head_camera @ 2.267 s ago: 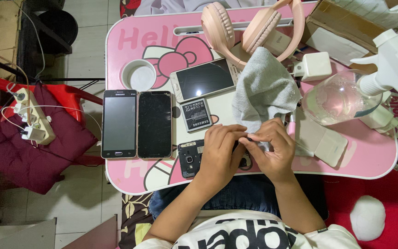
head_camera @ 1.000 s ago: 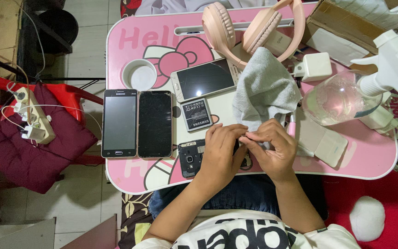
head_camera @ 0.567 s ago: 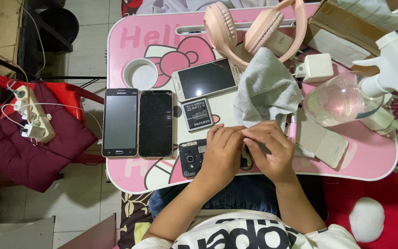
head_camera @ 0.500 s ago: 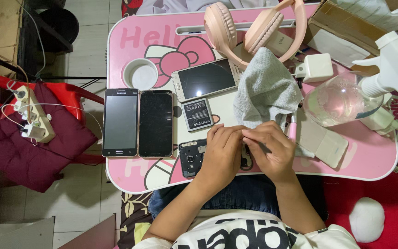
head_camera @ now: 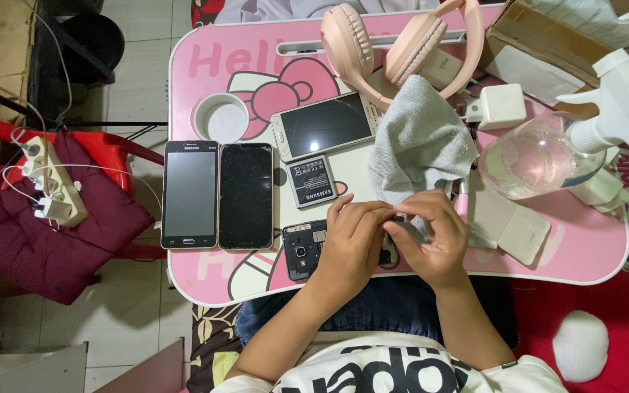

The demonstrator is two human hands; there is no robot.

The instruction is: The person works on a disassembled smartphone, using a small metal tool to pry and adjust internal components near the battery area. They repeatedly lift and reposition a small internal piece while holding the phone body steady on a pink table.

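A black phone with its back cover off (head_camera: 301, 249) lies face down near the front edge of the pink lap table (head_camera: 205, 62). My left hand (head_camera: 354, 240) rests on its right half and covers it. Touching it fingertip to fingertip, my right hand (head_camera: 431, 236) pinches something too small to make out. A loose battery (head_camera: 312, 181) lies just beyond the open phone. A grey cloth (head_camera: 420, 142) is bunched up right behind my hands.
Two black phones (head_camera: 189, 194) (head_camera: 245, 195) lie side by side at the left, a white phone (head_camera: 323, 125) further back. Pink headphones (head_camera: 402, 44), a clear spray bottle (head_camera: 547, 149), white chargers (head_camera: 502, 105) and a cardboard box (head_camera: 540, 44) crowd the right. A power strip (head_camera: 49, 185) sits on a red chair.
My hands have stayed over the open phone, with only small finger movements. The view has shifted slightly.
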